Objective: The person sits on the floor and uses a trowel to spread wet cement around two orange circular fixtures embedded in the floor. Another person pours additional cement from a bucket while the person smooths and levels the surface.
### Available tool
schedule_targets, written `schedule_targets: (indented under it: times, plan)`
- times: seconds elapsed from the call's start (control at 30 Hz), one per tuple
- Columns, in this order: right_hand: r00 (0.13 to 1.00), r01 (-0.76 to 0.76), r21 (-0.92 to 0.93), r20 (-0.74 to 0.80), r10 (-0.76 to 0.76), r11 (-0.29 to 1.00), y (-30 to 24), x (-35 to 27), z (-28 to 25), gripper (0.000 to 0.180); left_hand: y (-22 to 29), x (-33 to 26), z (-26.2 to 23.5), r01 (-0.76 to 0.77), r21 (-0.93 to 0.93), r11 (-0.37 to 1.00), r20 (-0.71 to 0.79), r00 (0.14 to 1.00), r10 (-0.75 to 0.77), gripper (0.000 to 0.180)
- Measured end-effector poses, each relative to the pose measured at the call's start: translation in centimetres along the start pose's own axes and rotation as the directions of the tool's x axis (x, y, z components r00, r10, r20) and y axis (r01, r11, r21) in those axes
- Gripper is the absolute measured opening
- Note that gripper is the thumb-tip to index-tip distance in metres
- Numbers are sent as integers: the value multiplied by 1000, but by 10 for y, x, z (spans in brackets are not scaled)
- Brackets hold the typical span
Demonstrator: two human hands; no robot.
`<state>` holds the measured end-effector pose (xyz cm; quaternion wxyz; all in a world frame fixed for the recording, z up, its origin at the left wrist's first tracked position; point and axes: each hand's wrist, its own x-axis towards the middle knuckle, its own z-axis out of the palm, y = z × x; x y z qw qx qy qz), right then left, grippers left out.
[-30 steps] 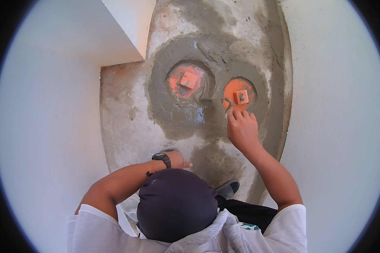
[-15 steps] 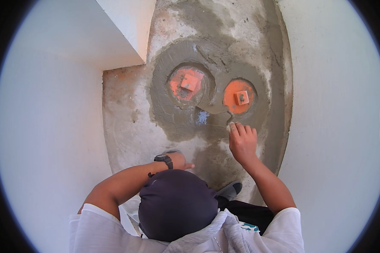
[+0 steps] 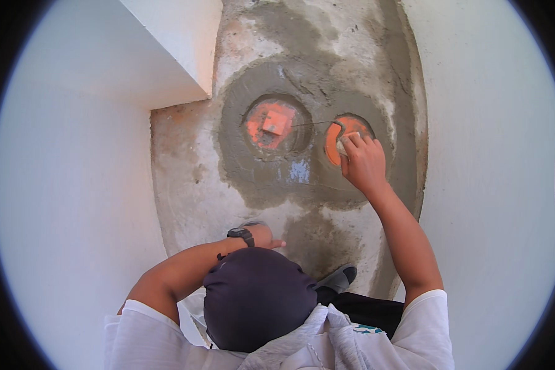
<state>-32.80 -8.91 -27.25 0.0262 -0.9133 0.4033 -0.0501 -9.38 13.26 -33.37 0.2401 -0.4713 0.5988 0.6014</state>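
Note:
My right hand (image 3: 365, 161) is closed round the handle of a trowel (image 3: 341, 127). Its thin blade, seen almost edge-on, points left over the wet grey mortar (image 3: 253, 169) between two round orange caps. The hand is above the right orange cap (image 3: 332, 147) and hides much of it, including its raised square. The left orange cap (image 3: 257, 128), smeared with mortar, has a raised square block (image 3: 275, 123) in its middle. My left hand (image 3: 263, 235), below a black wristwatch (image 3: 240, 236), is low near my foot. Its thumb sticks out to the right; the other fingers are mostly hidden.
White walls (image 3: 487, 154) rise on both sides, and a white wall corner (image 3: 194, 86) juts in at the upper left. Mortar runs along the right wall's foot. My shoe (image 3: 338, 279) stands on the rough concrete floor (image 3: 185, 166) near a damp patch.
My right hand has moved up with the trowel, from the mortar below the caps to over the right cap. My left hand stays in place.

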Motion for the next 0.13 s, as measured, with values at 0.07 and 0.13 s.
schedule_targets:
  times: [0.07, 0.13]
  plan:
    - [1000, 19, 3, 9, -19, 1000, 7, 5, 5, 42, 0, 0, -1, -2, -11, 1000, 13, 1000, 2, 77]
    - [998, 15, -30, 54, -14, 999, 12, 6, 11, 44, 0, 0, -2, 3, -10, 1000, 15, 1000, -3, 77]
